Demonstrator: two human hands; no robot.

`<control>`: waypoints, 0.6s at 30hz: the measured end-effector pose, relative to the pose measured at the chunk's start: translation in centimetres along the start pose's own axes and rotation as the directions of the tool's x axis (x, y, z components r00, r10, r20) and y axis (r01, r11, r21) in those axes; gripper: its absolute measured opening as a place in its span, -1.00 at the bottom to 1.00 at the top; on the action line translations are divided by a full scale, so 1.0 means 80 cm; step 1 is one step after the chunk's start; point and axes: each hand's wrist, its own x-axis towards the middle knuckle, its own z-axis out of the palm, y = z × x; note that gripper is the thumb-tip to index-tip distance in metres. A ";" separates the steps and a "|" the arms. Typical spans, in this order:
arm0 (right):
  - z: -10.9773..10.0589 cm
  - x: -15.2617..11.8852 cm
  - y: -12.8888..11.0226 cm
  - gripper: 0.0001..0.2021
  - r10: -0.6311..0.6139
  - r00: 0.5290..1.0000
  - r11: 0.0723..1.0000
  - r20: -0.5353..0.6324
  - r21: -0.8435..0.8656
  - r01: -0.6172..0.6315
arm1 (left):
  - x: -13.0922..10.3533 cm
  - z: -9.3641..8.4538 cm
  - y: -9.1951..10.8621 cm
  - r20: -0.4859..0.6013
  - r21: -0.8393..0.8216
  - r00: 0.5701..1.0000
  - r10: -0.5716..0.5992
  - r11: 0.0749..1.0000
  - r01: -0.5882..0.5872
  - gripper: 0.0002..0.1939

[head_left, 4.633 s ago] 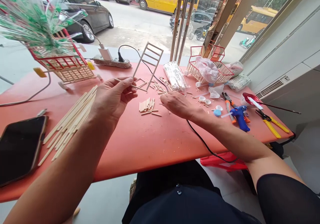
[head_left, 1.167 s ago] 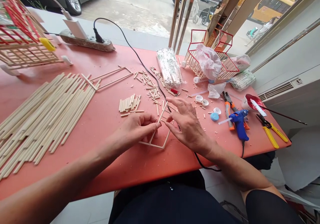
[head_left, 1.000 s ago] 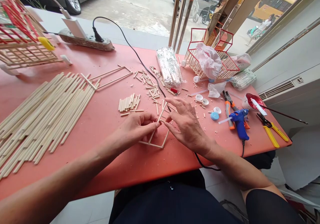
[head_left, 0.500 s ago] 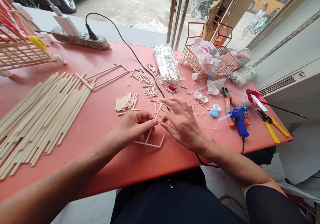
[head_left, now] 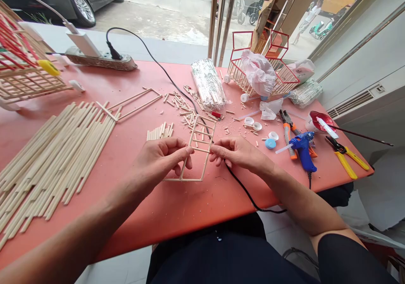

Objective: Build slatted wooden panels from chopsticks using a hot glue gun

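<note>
A small ladder-like frame of pale wooden sticks (head_left: 205,162), with several short rungs across its upper part, is between my hands near the table's front edge. My left hand (head_left: 167,155) pinches its left side stick with thumb and finger. On the opposite side stick, my right hand (head_left: 236,151) closes its fingertips at the end of a rung. Behind my left hand sits a small pile of short sticks (head_left: 160,131), partly covered by it. More cut bits (head_left: 186,111) lie scattered beyond the frame.
Long sticks (head_left: 60,153) cover the table's left. A three-sided stick frame (head_left: 139,102) lies behind. At right are a blue glue gun (head_left: 303,149), orange-handled pliers (head_left: 287,132), yellow-handled pliers (head_left: 344,157) and a basket-like stick model (head_left: 243,77). A black cable (head_left: 240,185) passes my right hand.
The stick frame has been raised and turned, so its rungs now show. My right hand has come down from its top to grip its right side. My left hand keeps its hold.
</note>
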 end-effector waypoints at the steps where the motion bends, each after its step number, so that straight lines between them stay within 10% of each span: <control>1: 0.003 0.001 0.001 -0.56 0.004 1.000 0.999 0.012 0.041 -0.005 | 0.000 -0.001 -0.001 0.020 0.015 1.000 0.003 1.000 -0.004 -0.70; 18: 0.009 0.004 -0.001 -0.64 -0.001 1.000 0.996 0.018 0.086 0.000 | 0.009 -0.013 -0.013 0.159 0.106 0.984 0.078 0.990 -0.095 -0.58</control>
